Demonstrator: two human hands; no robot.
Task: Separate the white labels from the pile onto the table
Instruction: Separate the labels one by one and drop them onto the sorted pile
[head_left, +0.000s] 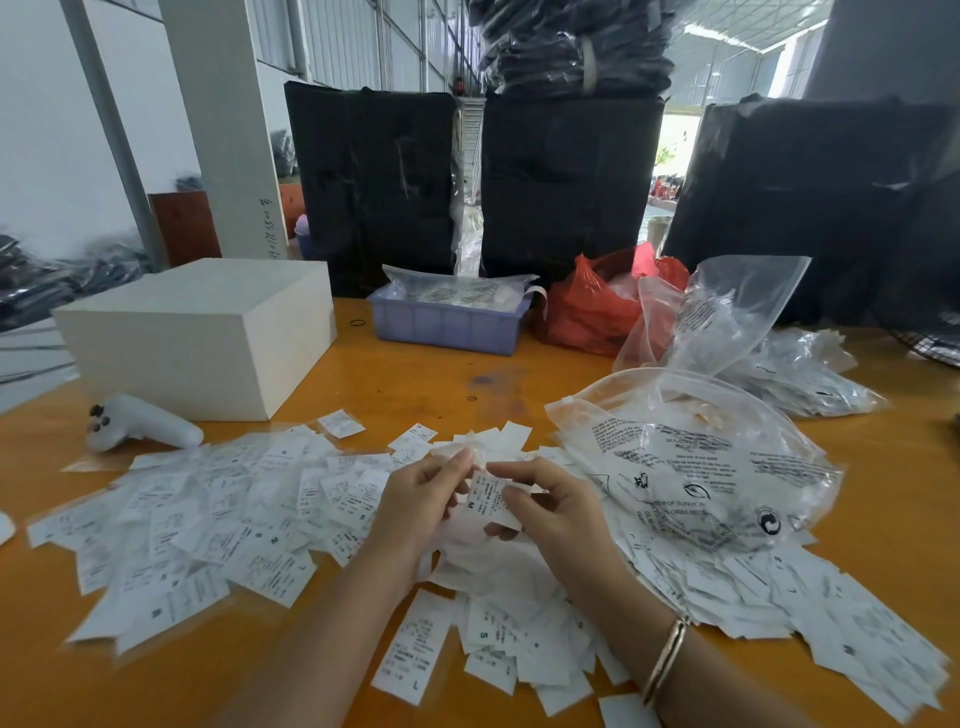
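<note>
Small white printed labels lie scattered over the orange table: a spread at the left, a heap below my hands and more at the right. My left hand and my right hand meet above the middle of the pile. Both pinch one white label marked M, held between their fingertips. A thin clear film shows at my left fingertips.
A white box and a white controller sit at the left. A lilac tray, a red bag and clear printed plastic bags stand behind and right. Black wrapped bundles line the table's far edge.
</note>
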